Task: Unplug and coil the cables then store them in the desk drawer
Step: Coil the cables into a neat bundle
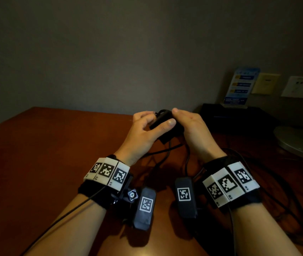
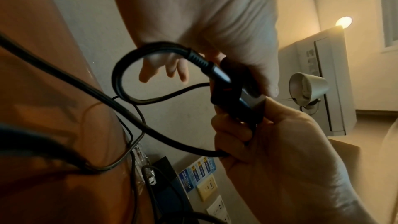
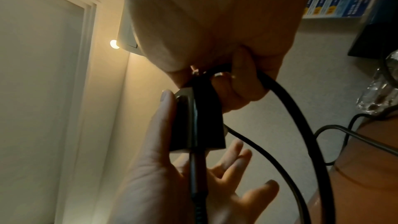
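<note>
- Right now I have a small black adapter block (image 1: 165,124) held up above the far middle of the brown desk (image 1: 45,154), between both hands.
- My left hand (image 1: 143,133) is curled round the block, thumb laid along its near face, fingers closed behind.
- My right hand (image 1: 193,130) pinches the thick cable (image 2: 129,60) at its ribbed plug end; in the left wrist view its other fingers hang loose below.
- The plug enters the block's far end, so the pull axis runs along the block, away from my left palm.
- A thinner lead (image 3: 258,146) leaves the block's other end and drops to the desk.
- I judge the plug not yet free: steady with the left, draw straight out with the right.
- More cable lies slack on the desk to the right; I see no drawer.
</note>
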